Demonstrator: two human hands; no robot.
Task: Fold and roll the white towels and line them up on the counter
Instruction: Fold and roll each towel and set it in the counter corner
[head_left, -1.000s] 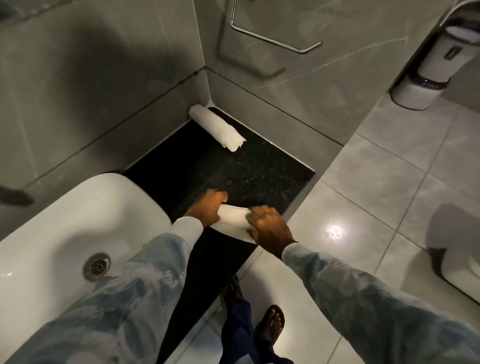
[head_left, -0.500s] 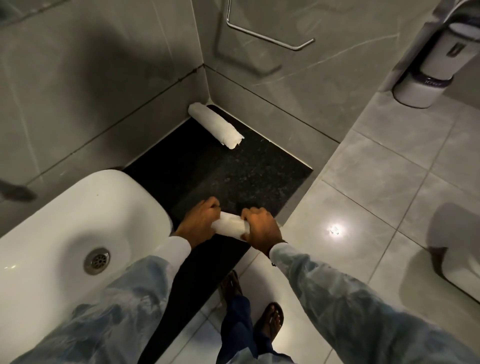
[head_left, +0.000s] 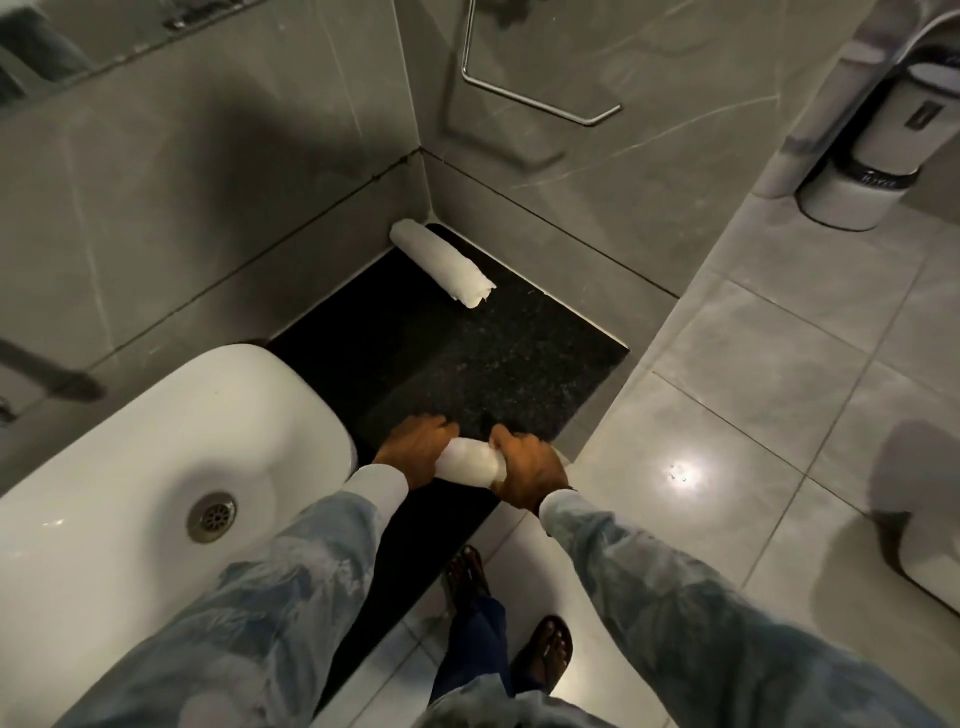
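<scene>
Head view. Grey tiled bathroom, dim light; black speckled counter (head_left: 498, 364) in the middle of the frame, running into the wall corner. White sink (head_left: 156, 467) at lower left, chrome rail (head_left: 540, 98) on the wall at top, white bin (head_left: 857, 171) on the floor at upper right.

One finished rolled towel (head_left: 441, 262) lying upper centre, in the far corner of the counter, just beside the wall. A second white towel (head_left: 470, 465) lower centre, near the front edge of the counter, almost fully rolled. Left hand (head_left: 415, 447) closed on its left end, right hand (head_left: 524, 467) closed on its right end, hands a little apart with the roll between.

Probably the last turns of the rolling. Best to press both ends evenly, keep the roll tight and straight, tuck the loose edge under, then place it parallel to the first one.

Counter smooth and bare between the two rolls; floor tiles glossy, with a bright reflection at lower right.
</scene>
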